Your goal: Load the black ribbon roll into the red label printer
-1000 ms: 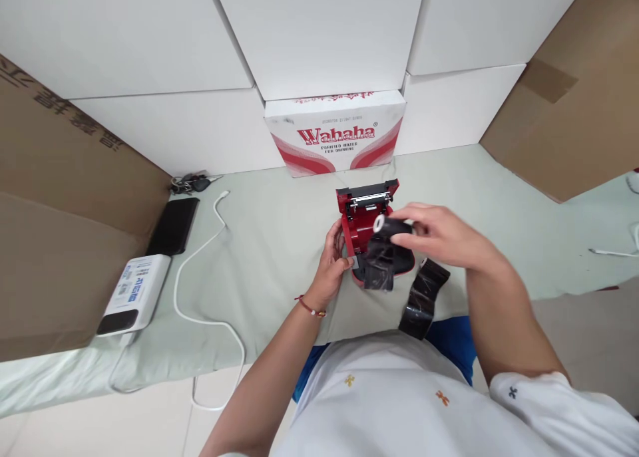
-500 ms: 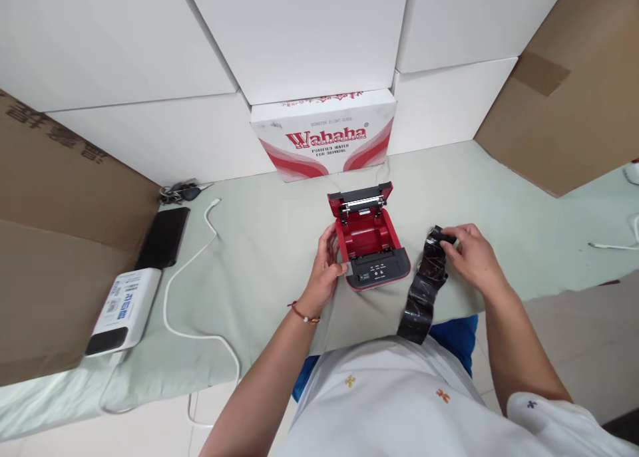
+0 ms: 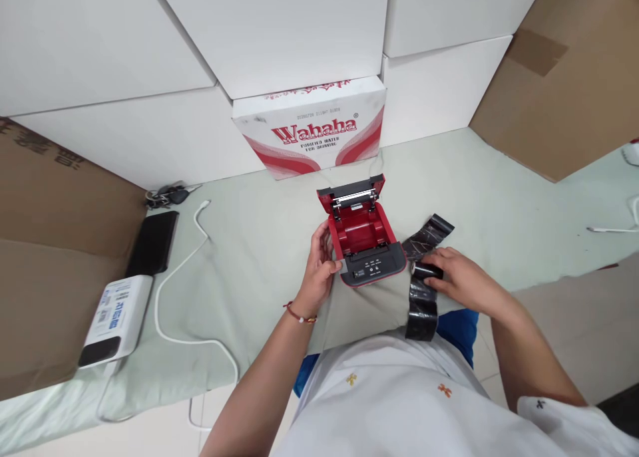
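A small red printer point(image 3: 363, 239) sits on the pale green cloth point(image 3: 259, 244) with its lid open and its roll bay empty. My left hand point(image 3: 318, 268) grips its left side, fingers curled on the casing. My right hand point(image 3: 456, 281) is closed on a black roll point(image 3: 426, 270) lying on the cloth just right of the printer. A loose black strip point(image 3: 423, 304) unwinds from the roll; one end runs toward my body, the other end point(image 3: 430, 233) lies farther back.
A Wahaha carton point(image 3: 312, 129) stands behind the printer among white boxes. At the left lie a dark phone point(image 3: 152, 242), keys point(image 3: 166, 194), a white power bank point(image 3: 116, 316) and a white cable point(image 3: 184, 271). Brown cardboard flanks both sides.
My right hand carried the black roll from above the open printer down to the cloth at its right, and the strip has spread out there. The left hand stayed on the printer.
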`<state>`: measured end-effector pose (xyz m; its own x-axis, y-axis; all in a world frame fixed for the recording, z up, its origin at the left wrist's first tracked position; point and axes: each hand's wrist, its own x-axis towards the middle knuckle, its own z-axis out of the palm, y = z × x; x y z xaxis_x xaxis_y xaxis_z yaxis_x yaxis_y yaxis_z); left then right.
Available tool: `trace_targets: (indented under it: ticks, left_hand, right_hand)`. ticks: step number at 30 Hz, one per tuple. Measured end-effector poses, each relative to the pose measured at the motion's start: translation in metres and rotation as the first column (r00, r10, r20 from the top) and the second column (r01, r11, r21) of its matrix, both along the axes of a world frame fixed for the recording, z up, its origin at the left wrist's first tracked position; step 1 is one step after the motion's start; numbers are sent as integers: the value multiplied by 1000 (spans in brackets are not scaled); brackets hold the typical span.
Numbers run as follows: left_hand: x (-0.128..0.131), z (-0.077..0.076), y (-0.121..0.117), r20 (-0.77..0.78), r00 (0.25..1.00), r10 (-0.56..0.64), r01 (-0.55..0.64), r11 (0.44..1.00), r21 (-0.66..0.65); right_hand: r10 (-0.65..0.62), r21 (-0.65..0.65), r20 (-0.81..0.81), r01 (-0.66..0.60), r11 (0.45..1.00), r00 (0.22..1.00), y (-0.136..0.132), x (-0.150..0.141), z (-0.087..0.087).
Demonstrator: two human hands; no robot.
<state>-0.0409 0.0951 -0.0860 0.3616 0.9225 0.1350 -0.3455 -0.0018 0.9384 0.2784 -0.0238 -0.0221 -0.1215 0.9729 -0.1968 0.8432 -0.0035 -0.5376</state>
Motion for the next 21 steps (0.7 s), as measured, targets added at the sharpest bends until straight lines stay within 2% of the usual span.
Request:
trace_targets:
  ticks: [2, 4, 6, 8, 11, 14, 17, 21]
  left_hand:
    - [0, 0, 1, 8, 1000, -5, 5, 1000, 2]
    - [0, 0, 1, 21, 1000, -6, 6, 1000, -11]
    - [1, 0, 2, 39, 999, 2, -1, 999, -32]
    - [1, 1, 2, 54, 998, 11, -8, 999, -51]
    - [2, 3, 2, 72, 997, 20, -16, 998, -59]
    - [2, 3, 2, 73, 997, 17, -13, 998, -53]
    - [2, 2, 3, 68, 998, 17, -13, 998, -59]
    - [2, 0, 4, 70, 997, 17, -13, 998, -66]
  right_hand:
    - [170, -105, -176, -190, 976, 970, 2, 8, 30]
    - [274, -160, -320, -337, 928, 907, 5, 16, 64]
    - [322, -108, -400, -393, 913, 858, 15, 17, 92]
    - [316, -12, -417, -352, 936, 852, 31, 5, 106]
    - [237, 91, -319, -220, 971, 918, 62, -33, 107]
    - [184, 83, 9, -184, 979, 983, 88, -76, 99]
    - [189, -9, 319, -196, 981, 929, 106, -109, 95]
    - [192, -69, 428, -180, 981, 883, 124, -131, 90]
